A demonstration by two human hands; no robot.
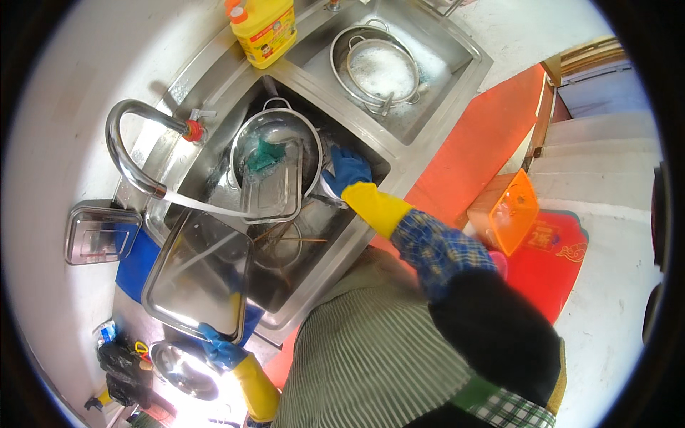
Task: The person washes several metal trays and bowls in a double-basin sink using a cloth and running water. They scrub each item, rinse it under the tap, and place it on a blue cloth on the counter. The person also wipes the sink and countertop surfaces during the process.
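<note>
My left hand [220, 345], in a blue and yellow rubber glove, grips the near rim of a large rectangular metal tray [200, 278], tilted over the sink's lower left edge. My right hand [348, 168], gloved alike, rests on a white, round-edged item [333, 184] beside a steel basin [316, 128]; its fingers are partly spread, and how firmly it holds is unclear. In and over the basin lie a smaller rectangular metal tray [273, 187] and a green cloth [265, 155]. Water runs from the curved faucet [128, 160] towards the small tray. Chopsticks [299, 239] lie in the sink.
The second sink bowl [433, 107] holds nested steel basins [382, 69] with suds. A yellow detergent jug [267, 37] stands on the sink's rim. Another rectangular metal tray [101, 235] leans at the wall. A steel bowl [184, 369] sits lower left; an orange bin [514, 214] stands right.
</note>
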